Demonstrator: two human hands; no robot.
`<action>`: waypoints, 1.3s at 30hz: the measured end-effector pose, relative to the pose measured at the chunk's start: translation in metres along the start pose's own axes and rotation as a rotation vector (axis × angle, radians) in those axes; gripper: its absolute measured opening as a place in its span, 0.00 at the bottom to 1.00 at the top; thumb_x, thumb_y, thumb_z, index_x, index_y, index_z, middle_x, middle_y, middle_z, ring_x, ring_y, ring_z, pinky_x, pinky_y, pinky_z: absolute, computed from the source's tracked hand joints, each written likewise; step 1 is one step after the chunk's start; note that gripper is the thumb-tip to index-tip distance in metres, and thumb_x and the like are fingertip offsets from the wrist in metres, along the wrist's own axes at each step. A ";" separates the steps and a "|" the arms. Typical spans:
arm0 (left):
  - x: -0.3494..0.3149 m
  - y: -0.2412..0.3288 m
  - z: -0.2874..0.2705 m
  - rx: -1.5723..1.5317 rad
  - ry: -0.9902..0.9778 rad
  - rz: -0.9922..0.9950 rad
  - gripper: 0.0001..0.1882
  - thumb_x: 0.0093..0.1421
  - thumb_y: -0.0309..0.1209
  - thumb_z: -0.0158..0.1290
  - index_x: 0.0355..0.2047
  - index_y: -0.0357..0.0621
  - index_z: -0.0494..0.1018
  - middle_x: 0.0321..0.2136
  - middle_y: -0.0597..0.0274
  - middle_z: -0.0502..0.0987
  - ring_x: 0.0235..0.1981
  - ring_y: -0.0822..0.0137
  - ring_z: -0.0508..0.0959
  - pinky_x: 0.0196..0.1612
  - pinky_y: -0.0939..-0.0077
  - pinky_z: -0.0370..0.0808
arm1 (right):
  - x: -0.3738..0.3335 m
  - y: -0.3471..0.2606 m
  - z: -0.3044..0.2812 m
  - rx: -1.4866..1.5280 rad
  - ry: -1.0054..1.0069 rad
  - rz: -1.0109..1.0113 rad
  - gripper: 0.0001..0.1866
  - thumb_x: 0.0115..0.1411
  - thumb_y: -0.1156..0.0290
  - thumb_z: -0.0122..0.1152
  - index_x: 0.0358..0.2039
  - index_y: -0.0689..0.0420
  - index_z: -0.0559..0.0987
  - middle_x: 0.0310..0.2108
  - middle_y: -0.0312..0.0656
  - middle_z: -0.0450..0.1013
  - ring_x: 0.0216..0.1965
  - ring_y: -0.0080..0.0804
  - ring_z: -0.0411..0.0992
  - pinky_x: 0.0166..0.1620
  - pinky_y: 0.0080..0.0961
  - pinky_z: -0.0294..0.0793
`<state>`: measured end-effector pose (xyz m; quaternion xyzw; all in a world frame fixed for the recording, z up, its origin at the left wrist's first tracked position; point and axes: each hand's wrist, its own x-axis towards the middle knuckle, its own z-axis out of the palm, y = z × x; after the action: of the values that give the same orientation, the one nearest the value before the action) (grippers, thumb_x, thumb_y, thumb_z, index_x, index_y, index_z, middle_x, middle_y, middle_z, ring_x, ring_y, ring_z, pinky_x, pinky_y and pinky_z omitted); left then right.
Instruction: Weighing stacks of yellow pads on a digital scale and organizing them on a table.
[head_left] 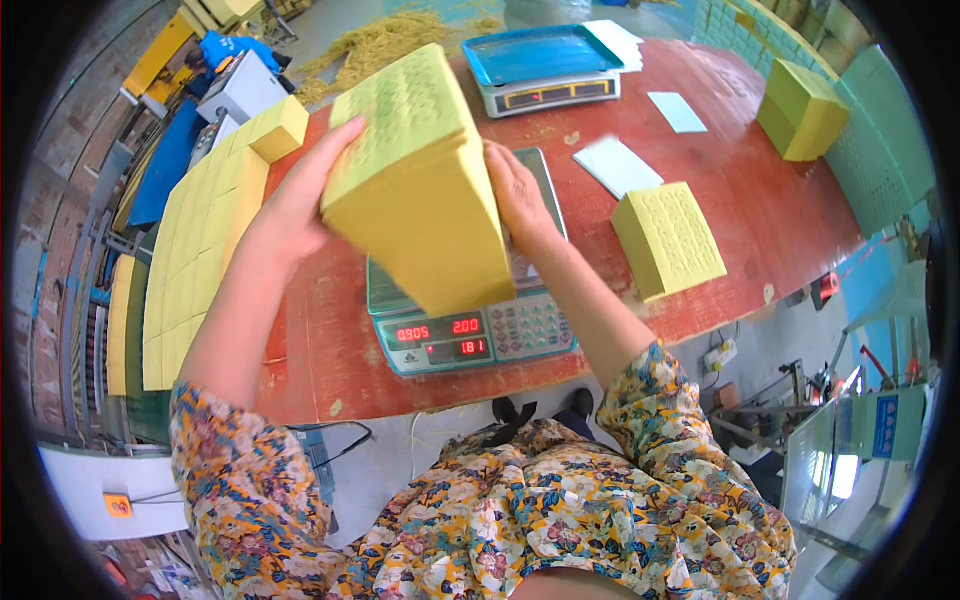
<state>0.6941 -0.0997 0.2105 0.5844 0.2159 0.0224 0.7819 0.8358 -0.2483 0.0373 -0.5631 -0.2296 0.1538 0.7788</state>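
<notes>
Between my two hands is a thick yellow stack of paper [415, 200] with embossed rows on its upper face. It is held tilted above a digital scale [465, 345] with a lit red display, and it hides most of the scale's platform. My left hand [305, 190] presses the stack's left side, thumb along the upper edge. My right hand [520, 200] is flat against the right side, fingers partly hidden behind it. A smaller embossed yellow stack [668, 245] rests on the red table [320, 370] just right of my right forearm.
A long row of yellow stacks [200, 250] lines the table's left. At the back are a second scale with a blue tray [540, 55] and white sheets [618, 165]. Another yellow stack [800, 110] stands far right beside a green panel [885, 150]. A person in blue [235, 50] bends beyond.
</notes>
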 end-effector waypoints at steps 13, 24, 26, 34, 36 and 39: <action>-0.015 0.015 -0.022 0.142 -0.164 -0.141 0.25 0.68 0.36 0.45 0.61 0.33 0.63 0.52 0.51 0.76 0.50 0.63 0.79 0.54 0.67 0.76 | -0.203 -0.013 -0.044 -0.048 0.098 0.074 0.20 0.69 0.66 0.50 0.56 0.64 0.72 0.49 0.45 0.75 0.50 0.29 0.73 0.53 0.27 0.71; -0.013 -0.010 -0.041 0.168 -0.044 -0.043 0.25 0.70 0.43 0.40 0.59 0.38 0.66 0.52 0.57 0.76 0.50 0.65 0.78 0.53 0.70 0.75 | -0.191 0.030 -0.001 0.786 -0.070 0.542 0.24 0.66 0.58 0.58 0.58 0.57 0.71 0.53 0.37 0.72 0.52 0.30 0.70 0.52 0.32 0.71; -0.022 -0.014 -0.058 0.115 -0.079 -0.033 0.26 0.69 0.43 0.41 0.61 0.40 0.65 0.55 0.57 0.73 0.51 0.64 0.78 0.53 0.69 0.76 | -0.193 0.013 -0.009 0.681 -0.097 0.492 0.27 0.66 0.56 0.58 0.60 0.58 0.70 0.52 0.36 0.73 0.52 0.26 0.70 0.53 0.29 0.71; -0.005 -0.041 -0.042 0.499 0.032 0.394 0.24 0.68 0.42 0.43 0.60 0.44 0.66 0.53 0.57 0.74 0.51 0.66 0.77 0.51 0.71 0.76 | -0.154 -0.124 -0.149 0.276 0.051 0.128 0.23 0.67 0.60 0.56 0.57 0.63 0.71 0.48 0.36 0.73 0.49 0.21 0.68 0.51 0.24 0.69; 0.034 -0.053 0.021 0.290 -0.017 0.466 0.24 0.69 0.43 0.43 0.60 0.45 0.65 0.54 0.57 0.73 0.50 0.63 0.77 0.49 0.69 0.78 | -0.131 -0.138 -0.205 0.193 0.105 0.054 0.24 0.67 0.59 0.54 0.56 0.64 0.72 0.47 0.37 0.74 0.48 0.22 0.69 0.50 0.24 0.70; 0.101 -0.070 0.153 0.164 -0.124 0.547 0.25 0.67 0.44 0.46 0.60 0.46 0.64 0.54 0.58 0.72 0.50 0.62 0.77 0.49 0.68 0.77 | -0.098 -0.137 -0.301 0.211 0.147 0.080 0.23 0.68 0.57 0.51 0.54 0.61 0.73 0.44 0.37 0.75 0.46 0.25 0.72 0.48 0.26 0.72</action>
<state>0.8266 -0.2311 0.1486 0.6825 0.0031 0.1791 0.7086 0.9095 -0.5837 0.0711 -0.4967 -0.1316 0.1664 0.8416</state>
